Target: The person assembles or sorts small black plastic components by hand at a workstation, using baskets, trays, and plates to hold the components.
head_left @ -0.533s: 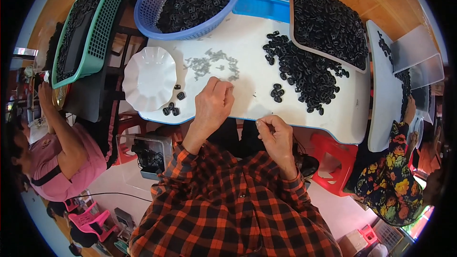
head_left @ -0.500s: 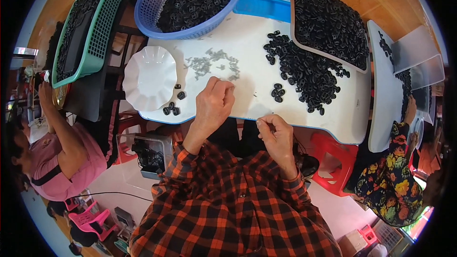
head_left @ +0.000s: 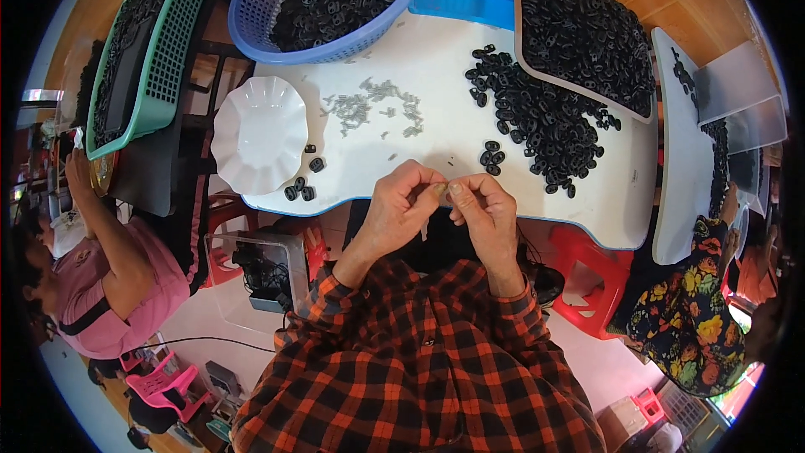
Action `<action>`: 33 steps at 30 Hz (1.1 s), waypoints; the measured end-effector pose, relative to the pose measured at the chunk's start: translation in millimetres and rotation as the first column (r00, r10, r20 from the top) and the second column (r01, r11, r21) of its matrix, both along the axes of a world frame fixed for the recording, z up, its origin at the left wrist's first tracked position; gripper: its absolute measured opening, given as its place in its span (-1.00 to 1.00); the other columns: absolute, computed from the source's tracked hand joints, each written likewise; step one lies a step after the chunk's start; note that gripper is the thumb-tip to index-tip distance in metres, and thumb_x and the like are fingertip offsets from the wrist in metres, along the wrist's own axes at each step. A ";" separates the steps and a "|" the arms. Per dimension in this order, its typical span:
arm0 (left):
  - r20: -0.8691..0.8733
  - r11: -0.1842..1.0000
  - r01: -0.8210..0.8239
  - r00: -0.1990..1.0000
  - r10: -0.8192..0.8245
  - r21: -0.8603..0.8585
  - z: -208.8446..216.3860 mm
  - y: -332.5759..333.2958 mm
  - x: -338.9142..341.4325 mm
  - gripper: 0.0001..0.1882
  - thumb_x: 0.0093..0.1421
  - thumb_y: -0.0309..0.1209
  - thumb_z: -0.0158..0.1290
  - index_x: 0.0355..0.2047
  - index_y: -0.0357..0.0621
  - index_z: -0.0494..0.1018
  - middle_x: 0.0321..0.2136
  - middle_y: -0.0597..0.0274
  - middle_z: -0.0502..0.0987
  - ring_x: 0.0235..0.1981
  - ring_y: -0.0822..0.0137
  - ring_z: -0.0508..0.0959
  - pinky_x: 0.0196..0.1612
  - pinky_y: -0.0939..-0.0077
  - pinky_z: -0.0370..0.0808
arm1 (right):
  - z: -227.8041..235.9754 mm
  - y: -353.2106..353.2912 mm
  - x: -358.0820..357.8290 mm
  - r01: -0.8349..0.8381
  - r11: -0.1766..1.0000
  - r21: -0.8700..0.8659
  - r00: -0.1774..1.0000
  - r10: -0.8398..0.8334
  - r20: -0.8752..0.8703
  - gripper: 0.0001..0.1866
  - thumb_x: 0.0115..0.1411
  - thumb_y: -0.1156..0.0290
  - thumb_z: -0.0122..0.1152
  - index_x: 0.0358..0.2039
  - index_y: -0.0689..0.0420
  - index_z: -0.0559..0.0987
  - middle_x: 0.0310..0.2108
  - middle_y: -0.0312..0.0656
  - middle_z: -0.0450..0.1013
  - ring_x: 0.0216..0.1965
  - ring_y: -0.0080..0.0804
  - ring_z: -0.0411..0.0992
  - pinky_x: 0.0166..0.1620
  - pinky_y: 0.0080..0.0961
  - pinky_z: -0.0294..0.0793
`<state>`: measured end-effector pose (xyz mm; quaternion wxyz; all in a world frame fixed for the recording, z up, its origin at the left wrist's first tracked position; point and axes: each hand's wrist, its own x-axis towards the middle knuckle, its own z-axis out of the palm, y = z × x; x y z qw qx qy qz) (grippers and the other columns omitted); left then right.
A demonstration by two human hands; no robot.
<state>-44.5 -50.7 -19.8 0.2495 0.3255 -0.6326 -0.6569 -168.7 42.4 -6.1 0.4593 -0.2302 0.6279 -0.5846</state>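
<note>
Over the table's near edge, my left hand (head_left: 404,208) and my right hand (head_left: 485,220) meet at the fingertips. Both are closed in a pinch, and whatever lies between them is too small and covered to name. Small silvery pieces (head_left: 352,109), thin and short, are scattered on the white table (head_left: 428,75) beyond my left hand. To the right spreads a pile of black oval plastic parts with holes (head_left: 537,122), with a small cluster of them (head_left: 492,158) nearer my right hand. A few more black parts (head_left: 299,189) lie by a white scalloped plate (head_left: 260,138).
A blue-purple basket (head_left: 243,21) and a tray (head_left: 518,29), both full of black parts, stand at the back. At left is a green basket (head_left: 159,75). Co-workers sit on both sides: a pink shirt (head_left: 138,285) left, a floral sleeve (head_left: 696,310) right.
My left hand has drawn back from beside the silvery pieces toward me and to the right. My right hand has risen slightly, and the fingertips of both now meet.
</note>
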 end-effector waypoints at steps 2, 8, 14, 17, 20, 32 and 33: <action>-0.002 1.000 0.014 1.000 -0.014 0.014 1.0 3.7 0.4 -0.91 0.18 -0.51 0.04 -0.34 -0.29 0.45 -0.49 0.32 0.39 -0.62 0.65 0.34 -0.59 0.74 0.28 | -1.4 1.9 -1.6 -0.005 1.000 0.007 1.000 0.005 0.002 -0.79 0.23 0.34 0.12 -0.32 0.25 0.49 -0.51 -0.32 0.44 -0.55 -0.70 0.34 -0.49 -0.75 0.34; -0.031 0.984 0.076 0.997 -0.072 0.159 -1.3 8.9 -2.6 -0.91 0.18 -0.50 0.07 -0.34 -0.28 0.45 -0.51 0.33 0.44 -0.64 0.63 0.39 -0.64 0.75 0.32 | -4.2 11.0 -2.3 0.018 0.999 0.048 1.000 -0.018 0.003 -0.78 0.24 0.33 0.12 -0.33 0.26 0.48 -0.55 -0.34 0.41 -0.56 -0.71 0.31 -0.49 -0.75 0.33; -0.039 0.940 0.128 0.992 -0.121 0.315 -3.3 7.8 -1.1 -0.87 0.17 -0.47 0.10 -0.31 -0.27 0.44 -0.51 0.34 0.49 -0.58 0.63 0.43 -0.58 0.76 0.40 | -6.2 14.3 1.4 0.015 1.000 0.027 0.999 -0.015 -0.030 -0.84 0.26 0.39 0.06 -0.35 0.23 0.48 -0.56 -0.36 0.38 -0.58 -0.72 0.28 -0.51 -0.77 0.29; -0.023 0.933 0.105 0.994 -0.103 0.346 -3.9 7.4 -4.7 -0.86 0.18 -0.45 0.11 -0.32 -0.28 0.43 -0.55 0.35 0.47 -0.62 0.63 0.42 -0.62 0.76 0.39 | -7.5 15.3 0.1 0.003 1.000 0.021 0.999 -0.002 -0.041 -0.84 0.28 0.40 0.04 -0.34 0.23 0.47 -0.56 -0.37 0.37 -0.56 -0.72 0.28 -0.49 -0.76 0.30; -0.018 0.923 0.097 0.995 -0.097 0.372 -4.0 7.3 -5.8 -0.86 0.20 -0.45 0.08 -0.32 -0.28 0.43 -0.56 0.35 0.46 -0.62 0.62 0.42 -0.62 0.76 0.39 | -7.6 15.3 -0.1 -0.007 1.000 0.009 0.998 0.008 -0.060 -0.85 0.28 0.42 0.02 -0.33 0.24 0.47 -0.55 -0.37 0.37 -0.55 -0.71 0.29 -0.48 -0.75 0.31; -0.092 0.887 0.067 0.995 -0.027 0.458 -8.7 7.6 -4.8 -0.80 0.29 -0.37 -0.04 -0.28 -0.29 0.40 -0.57 0.31 0.46 -0.62 0.57 0.44 -0.62 0.73 0.41 | -8.7 8.0 6.3 -0.032 0.999 -0.040 0.943 0.017 -0.332 -0.91 0.25 0.50 0.01 -0.38 0.24 0.40 -0.51 -0.24 0.37 -0.54 -0.56 0.33 -0.46 -0.59 0.37; -0.102 0.883 0.036 0.995 0.014 0.468 -9.2 7.7 -4.7 -0.80 0.29 -0.36 -0.05 -0.29 -0.30 0.40 -0.56 0.31 0.46 -0.61 0.56 0.45 -0.62 0.73 0.41 | -9.1 6.7 6.5 -0.040 0.998 -0.038 0.925 0.023 -0.380 -0.93 0.24 0.52 0.01 -0.38 0.23 0.40 -0.50 -0.21 0.36 -0.55 -0.50 0.35 -0.46 -0.56 0.37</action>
